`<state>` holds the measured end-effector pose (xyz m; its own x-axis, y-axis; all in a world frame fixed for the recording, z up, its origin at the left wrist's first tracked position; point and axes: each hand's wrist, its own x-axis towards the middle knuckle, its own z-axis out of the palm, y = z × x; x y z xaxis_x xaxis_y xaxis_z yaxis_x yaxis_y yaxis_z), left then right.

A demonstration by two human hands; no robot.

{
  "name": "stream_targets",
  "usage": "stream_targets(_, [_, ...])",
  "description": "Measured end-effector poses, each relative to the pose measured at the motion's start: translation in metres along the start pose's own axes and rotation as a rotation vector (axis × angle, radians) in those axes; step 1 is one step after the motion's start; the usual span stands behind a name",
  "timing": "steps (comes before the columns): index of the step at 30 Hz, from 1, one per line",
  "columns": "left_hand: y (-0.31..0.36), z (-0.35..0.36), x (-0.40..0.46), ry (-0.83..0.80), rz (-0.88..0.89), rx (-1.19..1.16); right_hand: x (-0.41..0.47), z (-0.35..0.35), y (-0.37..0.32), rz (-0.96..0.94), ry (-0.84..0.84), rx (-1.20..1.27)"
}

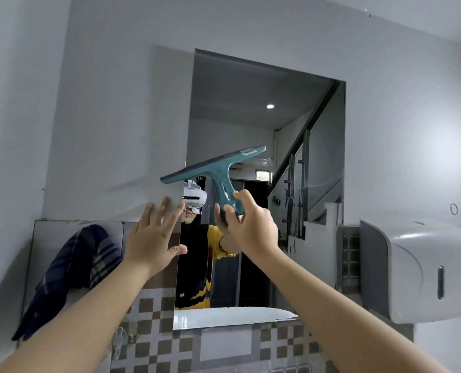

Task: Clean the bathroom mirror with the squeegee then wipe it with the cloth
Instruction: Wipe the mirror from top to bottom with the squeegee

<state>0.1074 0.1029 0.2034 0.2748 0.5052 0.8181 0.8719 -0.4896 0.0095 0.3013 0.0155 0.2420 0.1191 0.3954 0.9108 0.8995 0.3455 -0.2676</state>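
Note:
A tall frameless mirror [264, 109] hangs on the white wall ahead. My right hand [247, 224] grips the handle of a teal squeegee [218, 168], whose blade is tilted with its right end higher, in front of the mirror's middle. My left hand [155, 238] is spread with fingers apart at the mirror's left edge and holds nothing. A dark blue checked cloth [73, 270] hangs over a panel at the left, below and left of my left hand.
A white paper dispenser [409, 267] juts from the wall right of the mirror. Brown and white checked tiles [154, 343] cover the wall below. A small clear hook [119, 339] sticks to the tiles. The mirror reflects a person, a staircase and a ceiling light.

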Motion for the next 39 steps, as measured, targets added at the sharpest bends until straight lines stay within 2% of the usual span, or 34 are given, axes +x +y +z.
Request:
stream_targets(9, [0.0,0.002,0.0,-0.063,-0.012,0.058,0.013,-0.044,0.051,-0.214,0.045,-0.224])
stream_targets(23, [0.002,-0.001,-0.001,-0.062,-0.012,0.067,0.021,-0.076,0.084,-0.324,0.035,-0.245])
stream_targets(31, [0.0,0.003,-0.001,-0.044,-0.005,0.081,0.011,-0.101,0.126,-0.245,-0.005,-0.295])
stream_targets(39, [0.0,0.005,-0.001,-0.034,-0.021,0.078,-0.018,-0.145,0.191,0.069,0.043,-0.239])
